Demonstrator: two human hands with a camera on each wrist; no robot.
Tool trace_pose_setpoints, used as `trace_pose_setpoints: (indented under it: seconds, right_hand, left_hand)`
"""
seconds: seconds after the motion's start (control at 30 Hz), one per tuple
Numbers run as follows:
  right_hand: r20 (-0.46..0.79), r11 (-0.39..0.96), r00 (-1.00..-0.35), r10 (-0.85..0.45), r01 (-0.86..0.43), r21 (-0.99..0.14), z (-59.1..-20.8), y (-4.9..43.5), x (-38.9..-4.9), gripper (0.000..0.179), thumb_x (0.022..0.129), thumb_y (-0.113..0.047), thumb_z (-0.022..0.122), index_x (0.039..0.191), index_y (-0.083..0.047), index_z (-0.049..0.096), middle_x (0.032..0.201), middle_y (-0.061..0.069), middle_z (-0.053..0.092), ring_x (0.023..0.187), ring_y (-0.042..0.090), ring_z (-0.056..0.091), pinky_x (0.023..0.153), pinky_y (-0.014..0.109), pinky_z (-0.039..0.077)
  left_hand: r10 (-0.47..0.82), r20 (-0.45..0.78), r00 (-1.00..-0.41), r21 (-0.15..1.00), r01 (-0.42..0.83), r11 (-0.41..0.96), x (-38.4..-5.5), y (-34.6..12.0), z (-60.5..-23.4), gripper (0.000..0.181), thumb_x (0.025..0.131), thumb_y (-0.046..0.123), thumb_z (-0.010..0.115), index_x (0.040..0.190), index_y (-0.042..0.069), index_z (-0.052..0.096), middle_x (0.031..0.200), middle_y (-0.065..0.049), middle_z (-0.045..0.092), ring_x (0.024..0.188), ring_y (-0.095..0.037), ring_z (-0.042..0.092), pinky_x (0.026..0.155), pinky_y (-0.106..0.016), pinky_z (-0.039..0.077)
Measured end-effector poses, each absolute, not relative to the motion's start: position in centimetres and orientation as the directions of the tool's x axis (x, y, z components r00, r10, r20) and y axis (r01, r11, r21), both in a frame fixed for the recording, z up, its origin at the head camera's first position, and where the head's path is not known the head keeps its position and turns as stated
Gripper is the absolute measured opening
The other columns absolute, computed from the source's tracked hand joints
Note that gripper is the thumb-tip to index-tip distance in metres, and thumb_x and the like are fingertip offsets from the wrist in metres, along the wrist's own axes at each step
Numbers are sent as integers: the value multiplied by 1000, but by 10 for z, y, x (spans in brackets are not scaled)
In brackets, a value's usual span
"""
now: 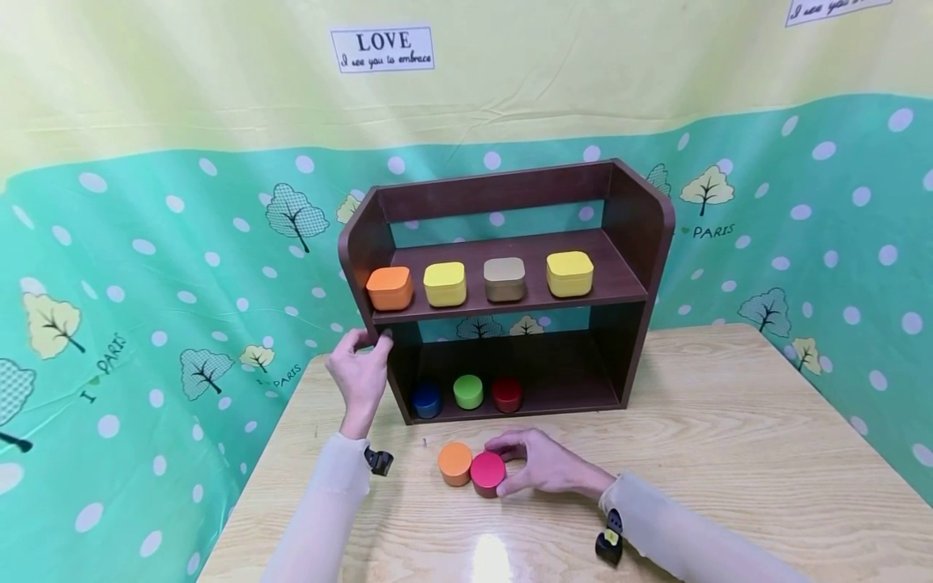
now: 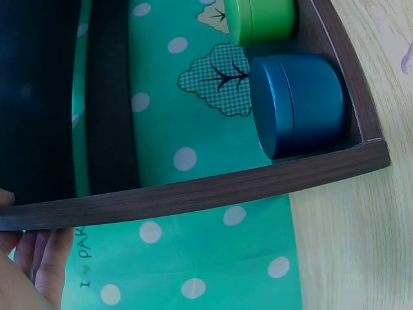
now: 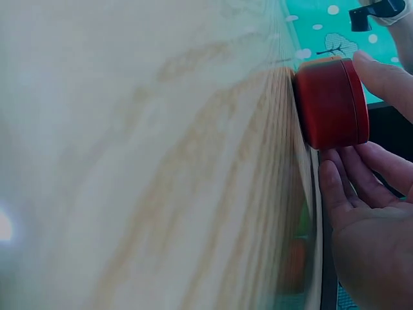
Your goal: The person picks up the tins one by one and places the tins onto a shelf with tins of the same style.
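Observation:
My left hand [image 1: 360, 368] grips the left side panel of a dark brown two-tier shelf [image 1: 506, 311], thumb inside and fingers outside, as the left wrist view also shows. On the table in front of the shelf, my right hand [image 1: 543, 463] holds a round red tin [image 1: 487, 474] between thumb and fingers. Right beside that tin stands a round orange tin [image 1: 455, 464]. The lower tier holds a blue tin [image 2: 300, 106], a green tin [image 1: 468, 392] and a dark red tin [image 1: 506, 395], lined up from the left.
Along the upper tier stand a squarish orange tin [image 1: 389, 288], a yellow tin [image 1: 445, 284], a grey-brown tin [image 1: 504, 280] and another yellow tin [image 1: 570, 274]. Behind the wooden table [image 1: 736, 453] hangs a green and yellow patterned curtain [image 1: 219, 186].

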State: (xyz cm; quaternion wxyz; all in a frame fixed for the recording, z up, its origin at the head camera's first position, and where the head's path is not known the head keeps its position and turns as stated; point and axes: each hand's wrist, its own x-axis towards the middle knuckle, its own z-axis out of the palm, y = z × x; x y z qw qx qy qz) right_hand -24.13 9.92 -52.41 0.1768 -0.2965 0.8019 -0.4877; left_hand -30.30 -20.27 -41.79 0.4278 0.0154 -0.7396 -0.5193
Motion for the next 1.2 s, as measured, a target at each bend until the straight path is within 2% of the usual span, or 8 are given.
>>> trace_pose_setpoints:
  seconds: [0.17, 0.43, 0.6, 0.77, 0.9, 1.07, 1.2]
  right_hand:
    - [14, 355, -754, -656, -325, -877, -525, 98, -241, 69, 85, -19, 93, 145, 0, 66, 143, 13, 72, 129, 29, 69, 113, 28, 53]
    - [8, 379, -759, -651, -334, -863, -527, 95, -240, 68, 83, -19, 94, 144, -5, 68, 144, 9, 73, 136, 33, 63, 117, 34, 50]
    - [-1, 396, -764, -645, -333, -856, -526, 92, -240, 68, 83, -21, 94, 144, -6, 69, 143, 8, 73, 135, 31, 62, 118, 41, 48]
    - [-13, 411, -772, -635, -323, -852, -525, 91, -241, 65, 83, -23, 94, 142, -10, 71, 141, 5, 74, 134, 29, 61, 118, 49, 47]
    - [-15, 412, -773, -634, -321, -853, -525, 91, -241, 64, 83, -24, 94, 142, -11, 71, 140, 4, 74, 133, 27, 62, 117, 49, 47]
    - [-10, 411, -774, -633, -326, -851, -526, 92, -240, 62, 83, -23, 94, 140, -13, 73, 139, 4, 75, 133, 27, 62, 117, 46, 47]
    - [-10, 406, -772, -636, -323, -855, -525, 92, -240, 61, 84, -22, 94, 140, -12, 73, 139, 5, 75, 132, 27, 62, 116, 46, 47]
  left_hand:
    - [-467, 605, -645, 791, 419, 446, -302, -202, -417, 15, 89, 11, 82, 89, -3, 78, 91, -24, 78, 80, 0, 60, 82, -38, 51]
    - [-470, 599, -648, 795, 414, 443, -301, -202, -417, 15, 89, 11, 82, 89, -4, 77, 91, -25, 78, 80, -1, 60, 80, -27, 47]
    - [-469, 596, -652, 797, 410, 443, -301, -202, -417, 15, 89, 11, 82, 89, -3, 78, 91, -24, 78, 80, -4, 61, 79, -22, 46]
    - [-461, 604, -650, 792, 425, 438, -302, -203, -416, 16, 90, 11, 81, 90, -4, 77, 92, -26, 77, 84, -15, 63, 82, -30, 48]
    - [-459, 607, -649, 791, 433, 432, -303, -203, -416, 15, 89, 10, 81, 89, -5, 77, 91, -27, 77, 86, -20, 63, 83, -33, 48]
    - [-463, 602, -650, 793, 425, 436, -302, -202, -416, 16, 89, 11, 81, 89, -4, 77, 91, -26, 77, 84, -16, 63, 81, -29, 47]
    - [-466, 599, -651, 796, 423, 432, -302, -202, -416, 16, 89, 11, 81, 89, -4, 77, 91, -26, 77, 82, -8, 61, 84, -37, 50]
